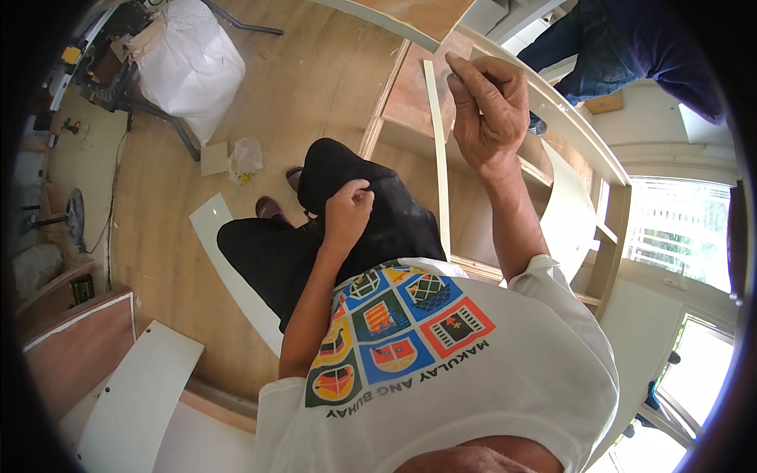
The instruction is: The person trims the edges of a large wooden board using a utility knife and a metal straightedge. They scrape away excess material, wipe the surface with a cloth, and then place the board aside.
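Observation:
My right hand (489, 110) is raised over a wooden cabinet frame (384, 134), fingers bent and drawn together near the corner of a board (410, 14); I cannot tell whether it touches that board or holds anything small. A long, pale narrow strip (436, 158) lies along the cabinet just left of this hand. My left hand (349, 209) is loosely closed over my black-trousered thigh (386, 221), with whatever is inside its curled fingers hidden. A curved white sheet (564, 205) is behind my right forearm.
Another person's legs (591, 55) are at upper right, beyond the cabinet. A white sack (185, 67), metal stand (146, 114) and small plastic bag (244, 158) are at upper left. White panels (229, 252) lie on the wooden floor (158, 236) and at lower left (138, 394).

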Demonstrator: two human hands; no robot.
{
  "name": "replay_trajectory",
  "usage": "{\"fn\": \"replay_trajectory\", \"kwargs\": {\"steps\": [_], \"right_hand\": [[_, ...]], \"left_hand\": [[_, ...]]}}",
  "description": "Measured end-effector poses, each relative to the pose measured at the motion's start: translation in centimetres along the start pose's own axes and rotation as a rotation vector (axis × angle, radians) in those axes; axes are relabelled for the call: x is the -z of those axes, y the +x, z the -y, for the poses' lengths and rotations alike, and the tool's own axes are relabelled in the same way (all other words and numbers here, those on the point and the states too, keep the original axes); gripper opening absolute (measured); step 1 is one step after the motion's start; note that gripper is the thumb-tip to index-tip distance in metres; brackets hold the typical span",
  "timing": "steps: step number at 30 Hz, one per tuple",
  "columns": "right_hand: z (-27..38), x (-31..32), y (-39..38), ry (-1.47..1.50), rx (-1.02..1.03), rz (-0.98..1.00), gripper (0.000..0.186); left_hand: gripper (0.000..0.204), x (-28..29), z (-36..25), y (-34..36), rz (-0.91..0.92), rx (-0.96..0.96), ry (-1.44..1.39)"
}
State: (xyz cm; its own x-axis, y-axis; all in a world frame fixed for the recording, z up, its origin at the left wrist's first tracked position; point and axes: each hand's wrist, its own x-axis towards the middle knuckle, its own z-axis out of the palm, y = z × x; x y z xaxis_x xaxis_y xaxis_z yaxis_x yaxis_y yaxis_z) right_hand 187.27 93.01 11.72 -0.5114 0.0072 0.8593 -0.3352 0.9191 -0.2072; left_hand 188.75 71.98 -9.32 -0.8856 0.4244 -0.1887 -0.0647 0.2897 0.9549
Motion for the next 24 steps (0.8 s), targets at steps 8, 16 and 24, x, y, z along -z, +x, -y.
{"fn": "replay_trajectory", "kwargs": {"steps": [8,16,24], "right_hand": [[-1.4,-0.8,0.7,-0.066,0.257,-0.094,0.035],[-2.2,-1.7,1.9,-0.075,0.397,-0.157,0.029],[-2.9,-1.1,2.1,-0.066,0.384,-0.049,0.031]], "left_hand": [[0.022,-1.7,2.9,-0.4,-0.044,-0.061,0.001],[0.022,-2.0,3.3,-1.0,-0.116,-0.108,-0.065],[0.021,-2.0,3.3,-1.0,-0.116,-0.104,-0.069]]}}
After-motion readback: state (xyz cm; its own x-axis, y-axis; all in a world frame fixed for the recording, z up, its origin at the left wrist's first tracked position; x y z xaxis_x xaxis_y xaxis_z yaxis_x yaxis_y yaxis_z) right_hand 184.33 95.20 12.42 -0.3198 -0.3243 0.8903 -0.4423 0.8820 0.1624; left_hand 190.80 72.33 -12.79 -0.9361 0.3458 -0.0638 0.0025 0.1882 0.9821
